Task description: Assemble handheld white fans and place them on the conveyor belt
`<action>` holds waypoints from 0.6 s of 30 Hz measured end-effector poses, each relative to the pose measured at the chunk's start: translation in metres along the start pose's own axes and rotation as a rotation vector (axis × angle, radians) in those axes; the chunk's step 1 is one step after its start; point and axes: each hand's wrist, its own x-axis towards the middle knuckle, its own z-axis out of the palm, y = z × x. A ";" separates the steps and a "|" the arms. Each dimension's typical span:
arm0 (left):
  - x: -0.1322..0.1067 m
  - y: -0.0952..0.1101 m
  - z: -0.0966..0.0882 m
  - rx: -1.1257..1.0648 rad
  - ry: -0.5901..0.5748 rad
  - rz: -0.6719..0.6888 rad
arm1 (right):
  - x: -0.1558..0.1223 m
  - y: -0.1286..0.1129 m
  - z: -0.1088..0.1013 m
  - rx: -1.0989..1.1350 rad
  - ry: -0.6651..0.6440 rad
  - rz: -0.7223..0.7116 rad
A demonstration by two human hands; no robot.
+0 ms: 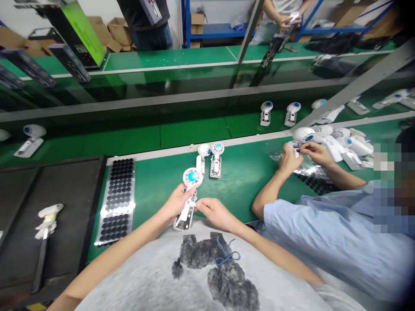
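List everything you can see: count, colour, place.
Held device: one, white, blue-centred, in left grip
Loose devices: two, white-blue, on table beyond
Strip devices: several, white-blue, on rear green strip
Piled devices: several, white, right
Disc sheets: two, black discs, left and by right-hand co-worker
Table: one, green, underneath
Board: one, black, left
Tool: one, black handle, pale head, on board
Narrow boxes: three, dark, upper left
Machine: one, green-black, upper left
Cartons: several, brown, background
Shelving: count unclear, blue, background
Co-workers: three; blue, black, pale clothing; right, background
Left grip: one, bare, holding device
Right grip: one, bare, at device's side
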 end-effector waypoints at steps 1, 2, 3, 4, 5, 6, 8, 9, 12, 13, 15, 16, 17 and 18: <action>0.004 0.001 -0.005 0.015 0.017 0.008 | -0.004 0.005 -0.007 0.006 0.012 0.006; 0.008 0.005 -0.014 0.030 0.054 0.024 | -0.009 0.009 -0.015 0.011 0.046 0.022; 0.015 0.010 -0.027 0.044 0.110 0.048 | -0.015 0.014 -0.024 0.023 0.106 0.050; 0.024 0.016 -0.042 0.058 0.178 0.078 | -0.020 0.019 -0.033 0.038 0.186 0.084; 0.034 0.024 -0.057 0.072 0.248 0.108 | -0.025 0.024 -0.041 0.067 0.270 0.129; 0.045 0.030 -0.071 0.086 0.308 0.135 | -0.028 0.028 -0.048 0.093 0.339 0.166; 0.068 0.040 -0.084 0.125 0.364 0.161 | -0.028 0.033 -0.054 0.128 0.364 0.188; 0.080 0.042 -0.083 0.150 0.366 0.162 | -0.026 0.034 -0.053 0.138 0.342 0.181; 0.120 0.037 -0.056 0.235 0.349 0.150 | -0.012 0.033 -0.040 0.157 0.250 0.163; 0.135 0.034 -0.044 0.265 0.349 0.148 | -0.008 0.033 -0.035 0.162 0.232 0.168; 0.158 0.028 -0.028 0.324 0.355 0.153 | 0.000 0.032 -0.027 0.175 0.205 0.188; 0.165 0.025 -0.025 0.349 0.360 0.162 | 0.003 0.031 -0.026 0.184 0.198 0.200; 0.168 0.023 -0.027 0.372 0.366 0.175 | 0.006 0.031 -0.025 0.191 0.198 0.212; 0.168 0.021 -0.034 0.393 0.375 0.191 | 0.009 0.031 -0.026 0.195 0.205 0.226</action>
